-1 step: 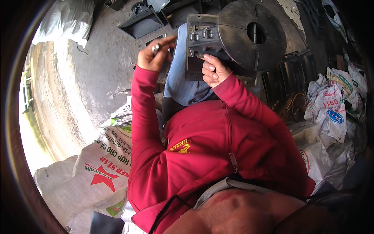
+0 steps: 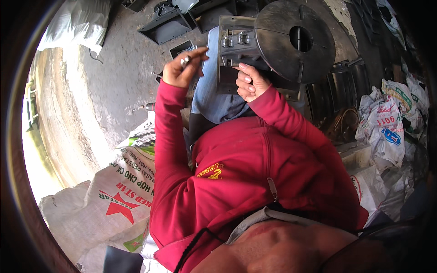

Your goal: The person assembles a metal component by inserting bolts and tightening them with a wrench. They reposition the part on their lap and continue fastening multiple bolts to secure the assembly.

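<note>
My left hand (image 2: 183, 69) is raised left of the black metal assembly, closed round a small shiny metal piece (image 2: 185, 62) with a rounded end; its exact kind cannot be made out. The assembly rests over my lap, with a rectangular base plate (image 2: 226, 86) and a big slotted round disc (image 2: 277, 38) with a hole in it. Two bright clamp-like fittings with bolts (image 2: 243, 38) sit on it, left of the disc. My right hand (image 2: 251, 84) is closed at the near side of the plate, its fingertips by a slot; whatever it holds is hidden.
A blue cloth (image 2: 207, 98) hangs over my leg. On the floor stand a small black tray (image 2: 175, 51) and larger black metal frames (image 2: 168, 28). A tool with a metal tip (image 2: 149, 107) lies near my left sleeve. Printed sacks lie left (image 2: 91, 204) and right (image 2: 387, 132).
My left hand has shifted slightly down and to the right with the metal piece, and more of the small tray behind it shows. My right hand and the assembly stay put.
</note>
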A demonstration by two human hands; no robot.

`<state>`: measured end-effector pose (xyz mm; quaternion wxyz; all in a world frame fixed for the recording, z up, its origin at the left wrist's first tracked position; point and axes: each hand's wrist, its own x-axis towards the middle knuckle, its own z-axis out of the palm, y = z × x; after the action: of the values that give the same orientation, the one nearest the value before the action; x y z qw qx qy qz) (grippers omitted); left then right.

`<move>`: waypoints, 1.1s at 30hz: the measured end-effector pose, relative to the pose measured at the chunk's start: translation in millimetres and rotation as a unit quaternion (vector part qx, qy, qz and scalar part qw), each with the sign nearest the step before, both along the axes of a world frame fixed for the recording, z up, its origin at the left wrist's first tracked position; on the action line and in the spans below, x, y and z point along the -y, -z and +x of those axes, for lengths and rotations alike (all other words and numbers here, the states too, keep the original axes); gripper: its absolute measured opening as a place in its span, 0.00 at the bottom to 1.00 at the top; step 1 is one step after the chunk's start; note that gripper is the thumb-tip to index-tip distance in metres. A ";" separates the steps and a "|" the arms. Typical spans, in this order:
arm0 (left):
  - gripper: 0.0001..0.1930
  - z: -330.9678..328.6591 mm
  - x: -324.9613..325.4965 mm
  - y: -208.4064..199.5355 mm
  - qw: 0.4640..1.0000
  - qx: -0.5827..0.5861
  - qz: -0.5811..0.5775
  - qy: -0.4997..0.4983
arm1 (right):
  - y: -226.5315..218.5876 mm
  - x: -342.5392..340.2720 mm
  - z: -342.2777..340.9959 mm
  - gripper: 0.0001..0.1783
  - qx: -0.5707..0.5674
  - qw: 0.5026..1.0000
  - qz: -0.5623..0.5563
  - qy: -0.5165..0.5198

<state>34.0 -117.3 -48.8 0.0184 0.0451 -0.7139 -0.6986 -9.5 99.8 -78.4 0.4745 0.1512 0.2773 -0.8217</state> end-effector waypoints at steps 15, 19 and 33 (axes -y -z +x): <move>0.13 10.1 -21.6 27.2 0.973 0.163 0.156 -0.051 | -0.4 3.4 -6.4 0.14 0.011 1.000 -0.009 -0.010; 0.14 16.9 -34.8 26.8 0.954 0.216 0.205 -0.038 | -2.0 1.5 -7.9 0.12 0.010 0.999 -0.023 -0.022; 0.19 28.3 -61.5 13.5 0.860 0.215 0.453 -0.091 | -3.2 3.8 -4.0 0.17 -0.088 0.991 0.093 -0.025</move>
<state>62.3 -55.8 -62.3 -0.0945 0.2626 -0.2972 -0.9131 -13.5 95.9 -75.1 0.4519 0.1149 0.3973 -0.7904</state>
